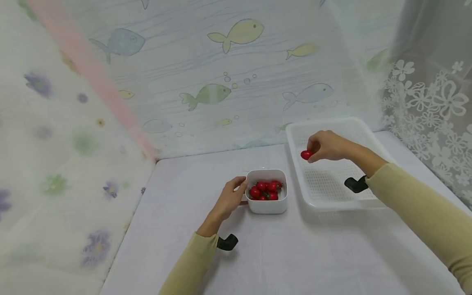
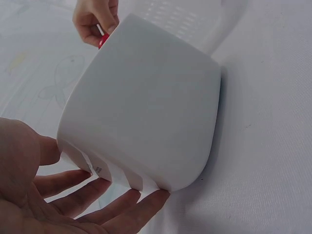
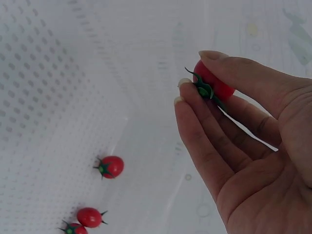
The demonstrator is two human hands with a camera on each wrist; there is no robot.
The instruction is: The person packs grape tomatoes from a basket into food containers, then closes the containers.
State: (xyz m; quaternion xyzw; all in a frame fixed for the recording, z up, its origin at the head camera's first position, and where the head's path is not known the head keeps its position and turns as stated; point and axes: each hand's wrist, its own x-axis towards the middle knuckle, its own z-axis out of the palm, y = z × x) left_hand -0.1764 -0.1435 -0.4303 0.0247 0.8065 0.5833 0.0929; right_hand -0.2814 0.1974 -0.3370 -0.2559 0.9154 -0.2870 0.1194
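My left hand (image 1: 230,198) rests its fingertips against the left side of a small white plastic box (image 1: 268,207), with several red cherry tomatoes (image 1: 262,186) inside. In the left wrist view, the box's outer wall (image 2: 141,102) hides what it holds. Over the white perforated basket (image 1: 296,164), my right hand (image 1: 330,146) pinches one cherry tomato (image 1: 306,155) between thumb and fingertips. That tomato's green stem shows in the right wrist view. Below it, more cherry tomatoes (image 3: 112,166) lie on the basket's bottom; my hand and arm hide them from the head view.
A white cloth covers the table (image 1: 273,254). Behind it hangs a fish-patterned curtain (image 1: 210,94), a flowered sheet (image 1: 73,164) stands on the left, and a lace curtain (image 1: 435,94) is on the right. The box stands left of the basket, a narrow gap between them.
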